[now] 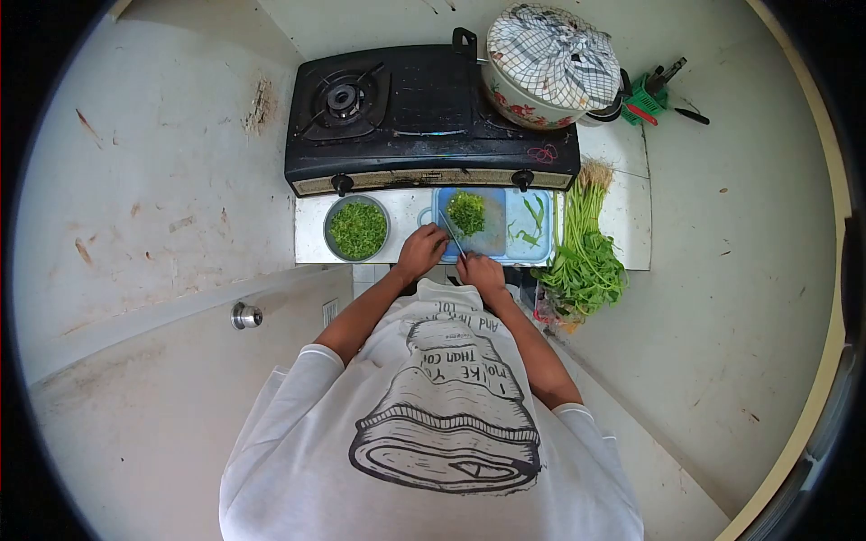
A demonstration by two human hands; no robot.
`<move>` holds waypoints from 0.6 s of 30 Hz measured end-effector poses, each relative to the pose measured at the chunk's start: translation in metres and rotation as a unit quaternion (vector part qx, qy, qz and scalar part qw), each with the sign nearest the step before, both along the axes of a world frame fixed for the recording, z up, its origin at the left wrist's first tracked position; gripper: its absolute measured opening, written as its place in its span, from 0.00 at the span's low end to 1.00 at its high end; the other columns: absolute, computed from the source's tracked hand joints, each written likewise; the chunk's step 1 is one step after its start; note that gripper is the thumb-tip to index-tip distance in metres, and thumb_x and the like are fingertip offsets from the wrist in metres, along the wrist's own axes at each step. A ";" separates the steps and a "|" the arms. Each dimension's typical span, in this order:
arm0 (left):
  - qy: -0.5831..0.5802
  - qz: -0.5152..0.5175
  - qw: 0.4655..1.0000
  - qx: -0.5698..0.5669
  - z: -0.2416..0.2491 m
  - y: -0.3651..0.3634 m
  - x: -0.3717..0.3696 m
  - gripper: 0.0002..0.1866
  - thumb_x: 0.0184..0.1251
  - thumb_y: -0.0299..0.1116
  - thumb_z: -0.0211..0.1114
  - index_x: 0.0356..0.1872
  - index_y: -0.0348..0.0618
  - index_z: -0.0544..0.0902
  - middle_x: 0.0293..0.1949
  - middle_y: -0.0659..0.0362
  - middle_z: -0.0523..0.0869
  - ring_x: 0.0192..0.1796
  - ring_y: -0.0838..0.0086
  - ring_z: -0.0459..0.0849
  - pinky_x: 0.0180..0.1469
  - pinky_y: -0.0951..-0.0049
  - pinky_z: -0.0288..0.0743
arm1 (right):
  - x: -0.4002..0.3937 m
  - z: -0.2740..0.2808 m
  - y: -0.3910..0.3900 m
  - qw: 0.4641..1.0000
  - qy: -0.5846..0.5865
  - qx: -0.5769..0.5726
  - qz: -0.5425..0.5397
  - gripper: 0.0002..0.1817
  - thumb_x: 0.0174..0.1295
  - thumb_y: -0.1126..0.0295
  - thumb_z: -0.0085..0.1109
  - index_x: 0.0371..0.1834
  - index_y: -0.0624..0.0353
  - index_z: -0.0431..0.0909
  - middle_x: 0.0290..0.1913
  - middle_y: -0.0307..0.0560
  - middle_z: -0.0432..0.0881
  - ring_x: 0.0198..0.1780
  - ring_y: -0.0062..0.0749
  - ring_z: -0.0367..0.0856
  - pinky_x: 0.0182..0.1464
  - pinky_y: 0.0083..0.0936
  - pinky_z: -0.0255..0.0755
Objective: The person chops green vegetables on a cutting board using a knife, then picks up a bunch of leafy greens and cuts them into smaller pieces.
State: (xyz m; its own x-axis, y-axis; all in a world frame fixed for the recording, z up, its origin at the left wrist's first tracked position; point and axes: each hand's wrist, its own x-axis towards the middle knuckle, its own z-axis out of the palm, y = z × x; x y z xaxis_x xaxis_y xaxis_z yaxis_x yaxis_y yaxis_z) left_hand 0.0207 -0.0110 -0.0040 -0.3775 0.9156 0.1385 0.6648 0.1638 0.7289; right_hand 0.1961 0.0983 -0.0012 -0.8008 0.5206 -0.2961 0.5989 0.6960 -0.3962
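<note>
A blue cutting board (495, 256) lies at the counter's front edge with a mound of chopped green herbs (466, 214) on its left half. A few loose green leaves (529, 222) rest on its right half. My right hand (481, 273) is closed around the handle of a knife (451, 232), whose blade slants up and left across the board beside the mound. At the board's left edge, my left hand (422, 251) has its fingers curled together close to the blade; what they grip, if anything, is hidden. Left of it sits a bowl (386, 245) full of chopped greens (357, 229).
A bundle of leafy greens with roots (585, 243) lies on the counter's right, overhanging the front. Behind the board stands a black two-burner gas stove (424, 99). It bears a cloth-topped flowered pot (532, 108). A green utensil basket (646, 97) is at the back right.
</note>
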 end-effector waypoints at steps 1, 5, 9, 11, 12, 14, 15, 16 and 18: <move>-0.004 0.003 1.000 -0.007 -0.001 0.000 -0.001 0.05 0.67 0.30 0.68 0.40 0.40 0.87 0.38 0.50 0.83 0.45 0.52 0.85 0.50 0.55 0.81 | 0.001 0.000 0.000 1.000 0.003 -0.003 -0.003 0.25 0.75 0.51 0.53 0.33 0.62 0.87 0.28 0.66 0.88 0.32 0.62 0.90 0.40 0.53 0.85; -0.038 0.019 0.999 -0.031 -0.003 0.000 0.000 0.05 0.67 0.30 0.69 0.39 0.40 0.87 0.38 0.50 0.84 0.45 0.52 0.85 0.50 0.56 0.80 | 0.002 -0.003 0.000 1.000 0.008 0.013 -0.004 0.26 0.75 0.50 0.53 0.33 0.63 0.87 0.28 0.67 0.87 0.32 0.62 0.90 0.40 0.53 0.84; -0.060 0.028 0.997 -0.050 -0.001 0.002 0.000 0.05 0.67 0.30 0.69 0.39 0.40 0.87 0.38 0.50 0.85 0.45 0.52 0.85 0.49 0.55 0.80 | 0.001 -0.004 -0.001 0.999 0.033 0.008 -0.003 0.26 0.76 0.50 0.52 0.34 0.64 0.85 0.27 0.68 0.86 0.31 0.63 0.90 0.38 0.54 0.84; -0.068 0.033 0.995 -0.064 0.003 0.002 0.001 0.05 0.66 0.30 0.69 0.39 0.40 0.87 0.38 0.50 0.86 0.45 0.52 0.86 0.49 0.55 0.80 | 0.002 -0.001 -0.003 0.999 0.041 0.009 0.001 0.26 0.76 0.50 0.52 0.34 0.64 0.84 0.26 0.68 0.86 0.31 0.63 0.89 0.37 0.54 0.84; -0.072 0.036 0.994 -0.071 0.002 0.002 0.001 0.05 0.66 0.29 0.69 0.39 0.40 0.87 0.38 0.50 0.86 0.44 0.52 0.86 0.49 0.55 0.80 | 0.002 0.000 -0.003 0.999 0.041 0.012 0.006 0.25 0.76 0.50 0.53 0.34 0.64 0.84 0.26 0.67 0.86 0.30 0.63 0.89 0.37 0.54 0.84; -0.065 0.039 0.995 -0.057 0.000 0.003 0.002 0.05 0.66 0.29 0.69 0.39 0.40 0.87 0.38 0.50 0.86 0.45 0.52 0.86 0.49 0.55 0.81 | 0.003 0.002 -0.005 0.999 0.040 0.014 0.014 0.25 0.76 0.51 0.53 0.34 0.64 0.84 0.26 0.67 0.86 0.30 0.62 0.89 0.36 0.54 0.84; -0.062 0.041 0.996 -0.050 0.000 0.002 0.002 0.05 0.66 0.29 0.69 0.39 0.40 0.87 0.38 0.50 0.86 0.45 0.52 0.86 0.49 0.55 0.81 | 0.003 0.000 -0.005 0.999 0.038 0.013 0.017 0.25 0.76 0.51 0.53 0.34 0.64 0.84 0.26 0.66 0.86 0.29 0.62 0.89 0.36 0.54 0.84; -0.060 0.042 0.996 -0.046 0.000 0.002 0.002 0.06 0.66 0.30 0.70 0.39 0.40 0.87 0.37 0.50 0.85 0.44 0.52 0.86 0.49 0.55 0.81 | 0.002 -0.001 -0.005 0.999 0.037 0.011 0.020 0.25 0.76 0.51 0.53 0.34 0.64 0.84 0.25 0.66 0.86 0.29 0.62 0.89 0.35 0.54 0.84; -0.055 0.042 0.997 -0.037 -0.001 0.002 0.003 0.07 0.67 0.32 0.71 0.38 0.40 0.87 0.37 0.50 0.84 0.43 0.53 0.86 0.49 0.55 0.81 | -0.001 -0.005 -0.005 0.999 0.030 0.011 0.023 0.25 0.76 0.51 0.53 0.35 0.63 0.84 0.26 0.65 0.87 0.29 0.61 0.89 0.36 0.54 0.84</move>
State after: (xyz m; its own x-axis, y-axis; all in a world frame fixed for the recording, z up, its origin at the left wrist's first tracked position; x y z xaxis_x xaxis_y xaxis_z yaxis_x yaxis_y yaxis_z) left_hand 0.0235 -0.0087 -0.0052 -0.4628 0.8861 0.0257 0.5633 0.2716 0.7804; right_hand 0.1952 0.0936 -0.0066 -0.8402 0.4885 -0.2355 0.5414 0.7309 -0.4155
